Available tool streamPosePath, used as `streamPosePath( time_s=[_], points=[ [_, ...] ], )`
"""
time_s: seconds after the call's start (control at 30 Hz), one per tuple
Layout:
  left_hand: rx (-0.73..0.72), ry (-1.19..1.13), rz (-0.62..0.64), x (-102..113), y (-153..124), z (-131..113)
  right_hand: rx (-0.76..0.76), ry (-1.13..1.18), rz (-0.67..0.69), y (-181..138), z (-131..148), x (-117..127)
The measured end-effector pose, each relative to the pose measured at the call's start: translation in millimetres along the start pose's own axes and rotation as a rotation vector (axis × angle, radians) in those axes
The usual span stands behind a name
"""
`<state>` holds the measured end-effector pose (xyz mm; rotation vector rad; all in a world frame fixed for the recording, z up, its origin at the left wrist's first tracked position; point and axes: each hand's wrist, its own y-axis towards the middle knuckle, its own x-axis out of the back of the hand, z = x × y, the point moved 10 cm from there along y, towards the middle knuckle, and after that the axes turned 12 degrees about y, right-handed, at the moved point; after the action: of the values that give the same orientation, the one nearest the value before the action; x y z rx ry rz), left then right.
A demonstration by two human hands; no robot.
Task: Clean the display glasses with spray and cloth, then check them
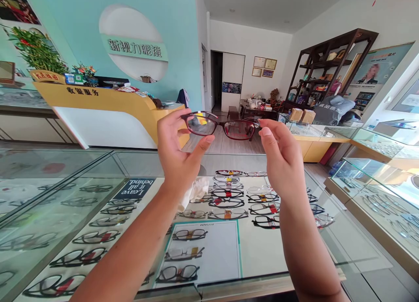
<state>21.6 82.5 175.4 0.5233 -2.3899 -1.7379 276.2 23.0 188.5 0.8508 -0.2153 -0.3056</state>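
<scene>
A pair of dark red eyeglasses [220,124] is held up level above the glass counter, lenses facing me. My left hand [181,145] pinches the left end of the frame, its thumb just below the left lens. At the other end, my right hand [279,151] grips near the hinge with thumb and fingers. A yellow patch shows in the left lens; whether it is a sticker or the background I cannot tell. Behind my left wrist lies a crumpled white cloth [198,190]. Rows of eyeglasses [228,202] with coloured tags sit below my hands.
The glass display counter [225,289] spans the foreground, with a white, teal-edged board [222,249] under some frames. A dark sign [137,188] stands left. Further back are a yellow and white reception desk [118,123], more glass cases [379,197] at right and a dark shelf [322,66].
</scene>
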Motion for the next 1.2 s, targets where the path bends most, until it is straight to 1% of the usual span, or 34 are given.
streamPosePath(
  time_s=[0.2, 0.37, 0.57, 0.93, 1.2],
  points=[
    [0.001, -0.08, 0.041, -4.4, 1.7, 2.3, -0.013, 0.049, 0.001, 2.0, -1.7, 0.6],
    [0.0, -0.057, 0.064, -5.9, 1.6, 4.1, -0.005, 0.079, 0.007, 2.9, -1.9, 0.4],
    [0.009, -0.072, 0.064, -6.2, 0.8, 5.5, -0.037, 0.124, -0.004, 2.0, -2.1, 0.0],
    [0.047, -0.065, 0.103, -10.2, -0.2, 9.5, -0.069, 0.264, 0.033, 2.0, 3.2, -6.8],
    [0.071, -0.046, 0.137, -15.2, -3.8, 13.1, -0.072, 0.276, 0.049, 1.7, 5.8, -8.3]
  ],
)
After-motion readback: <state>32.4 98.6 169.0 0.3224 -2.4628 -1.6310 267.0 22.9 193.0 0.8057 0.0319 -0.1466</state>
